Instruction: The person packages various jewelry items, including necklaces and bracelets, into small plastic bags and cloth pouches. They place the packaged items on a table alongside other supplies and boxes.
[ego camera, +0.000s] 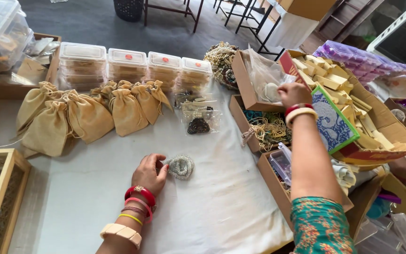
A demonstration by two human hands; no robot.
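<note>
White cloth covers the work table (203,202), on which a small ring of pale beaded bangles (181,166) is laid near the middle. The left hand (149,173) is rested flat on the cloth just beside that ring, its fingertips (164,170) touching the ring's left edge; the fingers are loosely curled and nothing is clasped in them. The right hand (294,94) is stretched out to the open brown cardboard box (244,82) at the far right, where it is closed over the crumpled clear plastic bag (264,75) inside; whether the bag is pinched cannot be told. Behind the ring, a cluster of tan drawstring cloth pouches (88,115) is spread, and a row of stacked clear plastic lidded tubs (135,66) is set further back. A second cardboard box of tangled gold bangles (269,129) lies below the right wrist
</note>
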